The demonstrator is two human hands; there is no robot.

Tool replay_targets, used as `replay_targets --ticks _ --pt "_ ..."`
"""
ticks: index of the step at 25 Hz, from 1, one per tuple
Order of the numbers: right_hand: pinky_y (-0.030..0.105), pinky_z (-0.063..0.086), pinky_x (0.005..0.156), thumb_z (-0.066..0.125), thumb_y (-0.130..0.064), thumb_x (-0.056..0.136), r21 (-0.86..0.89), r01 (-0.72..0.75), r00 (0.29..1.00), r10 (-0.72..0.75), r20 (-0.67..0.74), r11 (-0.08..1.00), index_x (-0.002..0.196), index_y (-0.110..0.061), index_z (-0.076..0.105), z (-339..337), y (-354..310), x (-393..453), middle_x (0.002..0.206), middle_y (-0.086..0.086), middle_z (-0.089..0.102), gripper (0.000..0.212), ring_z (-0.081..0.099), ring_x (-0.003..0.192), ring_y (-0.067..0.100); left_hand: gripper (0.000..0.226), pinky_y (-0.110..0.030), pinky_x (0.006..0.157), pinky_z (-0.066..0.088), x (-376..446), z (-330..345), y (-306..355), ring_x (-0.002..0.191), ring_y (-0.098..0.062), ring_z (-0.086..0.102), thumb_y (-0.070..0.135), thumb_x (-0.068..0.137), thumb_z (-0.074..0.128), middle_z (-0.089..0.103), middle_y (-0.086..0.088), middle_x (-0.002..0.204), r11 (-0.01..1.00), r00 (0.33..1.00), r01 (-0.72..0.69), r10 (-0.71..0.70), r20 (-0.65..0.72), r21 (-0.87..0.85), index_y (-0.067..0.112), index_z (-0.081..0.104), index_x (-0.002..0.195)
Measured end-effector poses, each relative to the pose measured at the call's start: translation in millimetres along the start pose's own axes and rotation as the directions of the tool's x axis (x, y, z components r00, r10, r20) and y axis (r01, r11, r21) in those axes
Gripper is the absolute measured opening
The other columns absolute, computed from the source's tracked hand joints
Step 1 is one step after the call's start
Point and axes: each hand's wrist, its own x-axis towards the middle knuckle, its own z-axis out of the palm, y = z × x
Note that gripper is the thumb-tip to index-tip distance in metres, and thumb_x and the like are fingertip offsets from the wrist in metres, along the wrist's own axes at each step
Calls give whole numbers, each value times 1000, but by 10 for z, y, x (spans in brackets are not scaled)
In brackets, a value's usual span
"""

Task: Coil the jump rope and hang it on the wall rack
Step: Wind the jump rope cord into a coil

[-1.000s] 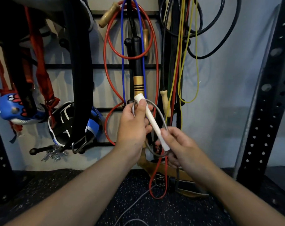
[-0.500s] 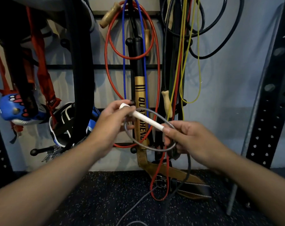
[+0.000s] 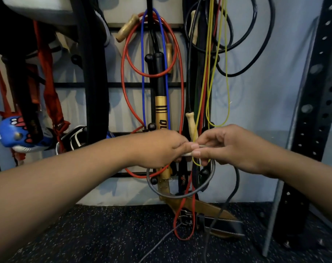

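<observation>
Grey jump rope point(image 3: 182, 194) with a white handle point(image 3: 186, 153), shown against a pale blue-grey wall point(image 3: 256, 111) and a black wall rack point(image 3: 81, 85). Hanging ropes are red point(image 3: 123, 73), blue point(image 3: 142, 73), yellow point(image 3: 227, 82) and black point(image 3: 263, 40), some with tan wooden handles point(image 3: 127, 28); a gold bat point(image 3: 161, 112) carries black stripes, and a blue glove point(image 3: 13, 133) bears red-and-white markings. The floor point(image 3: 104, 234) is black with white speckles, and the brown leather belt point(image 3: 208, 207) lies beside a black perforated upright point(image 3: 320, 111).
</observation>
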Motion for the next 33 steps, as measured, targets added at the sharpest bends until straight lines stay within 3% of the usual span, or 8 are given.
replay_targets --ticks 6,9,12,15,19,23,30,33 --pt "31 46 48 68 -57 81 53 -114 981 121 -154 992 72 -11 72 -228 161 -195 52 4 54 47 47 46 18 44 -16 55 37 -223 67 -127 55 -2 40 47 107 28 45 5 72 914 993 62 -98 -69 -402 20 56 87" --pt "40 55 59 63 -64 84 376 -141 947 235 -218 916 71 -15 65 -126 320 -231 54 4 44 51 44 44 20 39 -27 63 35 -222 151 -90 62 -9 39 48 104 39 41 4 73 380 962 -52 -230 -149 -923 14 52 92" --pt "40 49 63 57 -78 82 549 -82 962 209 -173 832 92 -23 71 219 377 -169 71 5 59 58 51 55 21 31 -28 62 37 -20 263 26 58 -11 40 42 106 43 41 4 70 -41 870 -313 -413 -269 -949 14 50 95" --pt "30 47 55 49 -78 84 506 -40 978 138 -157 862 107 -34 65 562 256 -78 85 6 68 52 60 59 15 30 -29 61 49 152 304 205 56 -12 46 40 108 39 43 3 64 -217 733 -502 -620 -279 -837 14 48 95" --pt "19 37 41 50 -51 96 552 89 919 145 -366 829 104 -19 65 901 101 54 59 4 57 37 48 44 10 43 -37 87 60 202 425 364 91 -22 73 44 108 36 70 -6 84 -148 610 -527 -752 -251 -837 6 56 105" --pt "17 29 37 56 -39 101 709 136 832 309 -460 692 103 -13 72 915 94 96 48 -12 39 31 33 40 5 41 -43 115 43 158 624 280 116 -15 71 42 109 34 82 1 107 -66 600 -471 -755 -265 -880 14 58 125" --pt "18 25 39 61 -39 99 656 -3 902 286 -324 755 85 -18 72 632 127 65 51 -8 37 28 30 41 7 22 -42 99 54 -189 699 40 110 -30 75 20 98 58 78 -18 115 -192 785 -351 -593 -177 -916 2 66 108" --pt "21 27 43 62 -39 99 436 -61 943 196 -270 898 85 -16 73 367 144 76 51 -8 40 29 33 43 7 52 -42 94 56 -300 584 -224 106 -25 76 16 74 75 78 -12 119 -97 778 -289 -604 -174 -953 12 66 125"
